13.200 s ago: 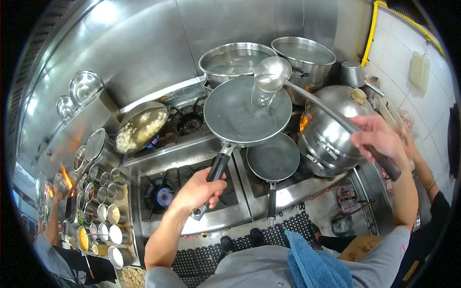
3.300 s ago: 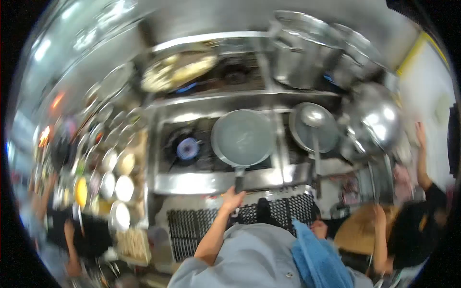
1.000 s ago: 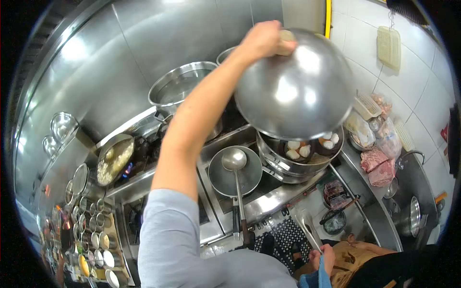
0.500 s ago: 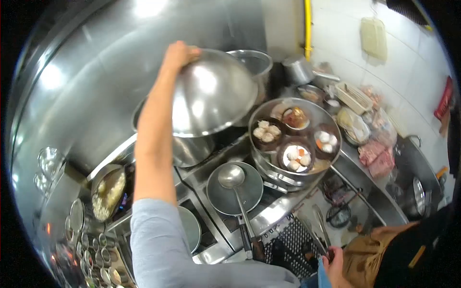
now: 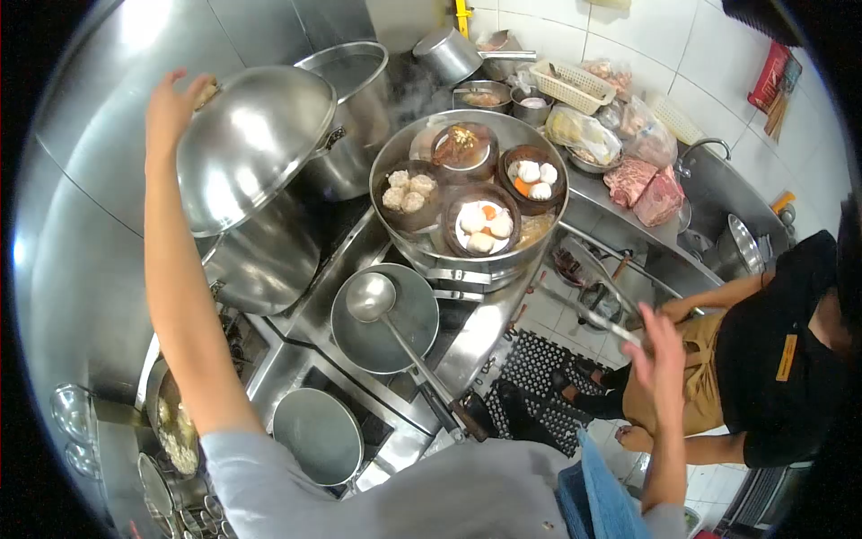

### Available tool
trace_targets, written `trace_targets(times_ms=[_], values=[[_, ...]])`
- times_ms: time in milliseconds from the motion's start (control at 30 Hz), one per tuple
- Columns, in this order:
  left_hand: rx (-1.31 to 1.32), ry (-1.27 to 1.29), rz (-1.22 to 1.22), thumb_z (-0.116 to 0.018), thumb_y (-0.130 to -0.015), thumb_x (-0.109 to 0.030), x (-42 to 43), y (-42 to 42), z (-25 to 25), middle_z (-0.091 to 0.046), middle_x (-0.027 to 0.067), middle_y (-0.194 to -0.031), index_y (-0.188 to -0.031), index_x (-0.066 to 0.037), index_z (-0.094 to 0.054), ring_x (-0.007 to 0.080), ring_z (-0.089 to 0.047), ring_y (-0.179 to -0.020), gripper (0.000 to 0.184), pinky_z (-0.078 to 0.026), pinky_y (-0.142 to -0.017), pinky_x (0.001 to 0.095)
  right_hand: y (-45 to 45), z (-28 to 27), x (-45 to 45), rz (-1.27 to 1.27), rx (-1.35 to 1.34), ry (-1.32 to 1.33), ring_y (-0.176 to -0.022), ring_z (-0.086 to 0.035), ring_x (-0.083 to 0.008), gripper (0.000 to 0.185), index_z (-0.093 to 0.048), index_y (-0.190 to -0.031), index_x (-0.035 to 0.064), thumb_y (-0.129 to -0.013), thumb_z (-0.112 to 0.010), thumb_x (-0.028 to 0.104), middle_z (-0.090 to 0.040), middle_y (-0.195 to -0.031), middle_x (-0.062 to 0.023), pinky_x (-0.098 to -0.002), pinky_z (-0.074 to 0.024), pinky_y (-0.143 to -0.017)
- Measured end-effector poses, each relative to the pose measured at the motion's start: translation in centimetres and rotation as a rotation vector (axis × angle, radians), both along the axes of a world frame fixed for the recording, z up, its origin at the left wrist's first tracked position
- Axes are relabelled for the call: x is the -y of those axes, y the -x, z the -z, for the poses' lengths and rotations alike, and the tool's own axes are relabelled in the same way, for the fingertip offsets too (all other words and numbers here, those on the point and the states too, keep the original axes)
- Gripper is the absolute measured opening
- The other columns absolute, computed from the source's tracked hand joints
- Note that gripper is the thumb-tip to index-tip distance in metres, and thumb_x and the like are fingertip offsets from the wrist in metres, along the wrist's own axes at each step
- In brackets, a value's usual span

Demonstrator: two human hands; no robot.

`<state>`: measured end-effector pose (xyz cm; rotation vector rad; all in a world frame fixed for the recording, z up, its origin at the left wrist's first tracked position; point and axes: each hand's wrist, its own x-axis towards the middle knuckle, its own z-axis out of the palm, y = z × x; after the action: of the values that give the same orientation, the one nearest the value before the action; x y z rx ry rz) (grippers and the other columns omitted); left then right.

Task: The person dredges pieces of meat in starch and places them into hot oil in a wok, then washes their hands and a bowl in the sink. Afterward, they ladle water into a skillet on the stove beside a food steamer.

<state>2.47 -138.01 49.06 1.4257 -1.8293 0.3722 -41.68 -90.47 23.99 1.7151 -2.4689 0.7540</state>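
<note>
My left hand (image 5: 171, 108) is at the knob of a large domed metal lid (image 5: 260, 135), fingers curled loosely around it. The lid is tilted over a big steel pot (image 5: 265, 260). My right hand (image 5: 660, 359), slightly blurred, holds long metal tongs (image 5: 593, 316), their arms spread toward the steamer. In the wide round steamer pot (image 5: 503, 256) sit several small dark baskets: dumplings (image 5: 409, 191), a brown-topped dish (image 5: 462, 145), white balls with orange slices (image 5: 532, 178), and white buns on a plate (image 5: 485, 225). Steam rises behind it.
A ladle (image 5: 372, 296) lies in a wok pan (image 5: 386, 341); another pan (image 5: 317, 436) stands nearer. A tall pot (image 5: 346, 117) is behind the lid. Raw meat (image 5: 646, 190) lies by the sink (image 5: 745, 193). A co-worker in a black shirt (image 5: 781, 359) stands close on the right.
My left hand and the lid have moved left, away from the steamer. My right hand has risen with the tongs. The view has shifted, showing more of the co-worker.
</note>
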Motion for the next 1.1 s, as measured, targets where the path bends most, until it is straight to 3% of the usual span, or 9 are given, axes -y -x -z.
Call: trace_targets(times_ms=[200,367,567,767,867,900,1000,1067,1100], values=[[-0.376,-0.017,0.487,-0.062,-0.087,-0.024,-17.2,1.5,10.0,-0.056,0.0110,-0.124,-0.121,-0.001,-0.055,0.0179,-0.057,-0.105,0.042,-0.043,-0.089,0.0270,3.8,-5.3,9.7,-0.233,-0.598,0.083,-0.092,-0.052,-0.0249,0.046,-0.058,-0.114,0.0136,-0.069,-0.062,0.009,-0.058,-0.104,-0.0044,-0.0369,-0.0394,-0.079],[-0.757,-0.403,0.573,-0.063,-0.085,-0.016,-29.1,0.2,20.1,-0.055,0.0129,-0.124,-0.117,-0.003,-0.057,0.0134,-0.058,-0.081,0.035,-0.047,-0.079,0.0267,5.0,-8.3,15.9,-0.509,-0.926,0.033,-0.091,-0.050,-0.0197,0.033,-0.062,-0.108,0.0165,-0.075,-0.057,0.014,-0.055,-0.093,0.0000,-0.0360,-0.0366,-0.085],[-1.063,-0.845,0.576,-0.059,-0.083,0.003,-37.0,-1.3,30.1,-0.058,0.0119,-0.118,-0.110,-0.001,-0.057,0.0138,-0.060,-0.085,0.028,-0.049,-0.077,0.0262,2.2,-8.8,20.2,-0.755,-1.094,-0.082,-0.096,-0.048,-0.0167,0.031,-0.063,-0.108,0.0162,-0.079,-0.059,0.025,-0.054,-0.092,0.0022,-0.0354,-0.0338,-0.090],[-1.108,-0.977,0.388,-0.057,-0.085,0.000,-41.3,-2.3,32.4,-0.064,0.0080,-0.104,-0.109,0.002,-0.057,0.0111,-0.060,-0.081,0.024,-0.048,-0.073,0.0240,1.2,-10.2,21.9,-0.837,-1.199,-0.101,-0.092,-0.049,-0.0178,0.047,-0.063,-0.112,0.0136,-0.065,-0.067,0.018,-0.054,-0.093,0.0019,-0.0351,-0.0353,-0.085],[-1.081,-1.148,0.328,-0.058,-0.087,-0.005,-41.4,-2.3,34.8,-0.066,0.0059,-0.092,-0.107,0.001,-0.058,0.0106,-0.060,-0.075,0.021,-0.049,-0.068,0.0237,0.5,-9.4,22.1,-0.921,-1.231,-0.013,-0.089,-0.050,-0.0173,0.034,-0.065,-0.102,0.0121,-0.069,-0.059,0.016,-0.053,-0.087,0.0006,-0.0336,-0.0356,-0.083],[-1.031,-1.214,0.334,-0.057,-0.088,-0.009,-41.5,-1.2,35.8,-0.066,0.0049,-0.084,-0.105,0.000,-0.059,0.0100,-0.060,-0.070,0.019,-0.049,-0.064,0.0239,0.2,-8.7,22.3,-0.945,-1.244,0.015,-0.088,-0.050,-0.0173,0.031,-0.065,-0.100,0.0120,-0.071,-0.058,0.017,-0.053,-0.085,0.0004,-0.0334,-0.0357,-0.082],[-0.780,-1.645,0.584,-0.060,-0.090,-0.026,-43.3,2.2,42.0,-0.067,0.0086,-0.088,-0.109,0.002,-0.059,0.0140,-0.064,-0.077,0.034,-0.052,-0.068,0.0268,-0.1,-8.9,22.5,-0.909,-1.241,-0.048,-0.086,-0.053,-0.0158,0.026,-0.065,-0.096,0.0114,-0.073,-0.055,0.018,-0.056,-0.082,0.0018,-0.0335,-0.0360,-0.085],[-0.877,-1.892,0.635,-0.060,-0.088,-0.036,-45.0,6.1,43.4,-0.067,0.0097,-0.092,-0.104,0.005,-0.059,0.0156,-0.064,-0.077,0.044,-0.053,-0.069,0.0281,0.1,-9.2,22.3,-0.897,-1.228,-0.079,-0.085,-0.055,-0.0154,0.021,-0.065,-0.091,0.0124,-0.074,-0.055,0.018,-0.058,-0.083,0.0030,-0.0334,-0.0368,-0.086],[-0.693,-1.899,0.573,-0.059,-0.089,-0.037,-44.9,7.8,42.7,-0.066,0.0106,-0.093,-0.104,0.005,-0.058,0.0164,-0.064,-0.079,0.045,-0.053,-0.070,0.0283,0.2,-9.7,22.3,-0.884,-1.238,-0.100,-0.085,-0.055,-0.0155,0.020,-0.065,-0.090,0.0131,-0.074,-0.055,0.018,-0.058,-0.082,0.0032,-0.0333,-0.0370,-0.085]])
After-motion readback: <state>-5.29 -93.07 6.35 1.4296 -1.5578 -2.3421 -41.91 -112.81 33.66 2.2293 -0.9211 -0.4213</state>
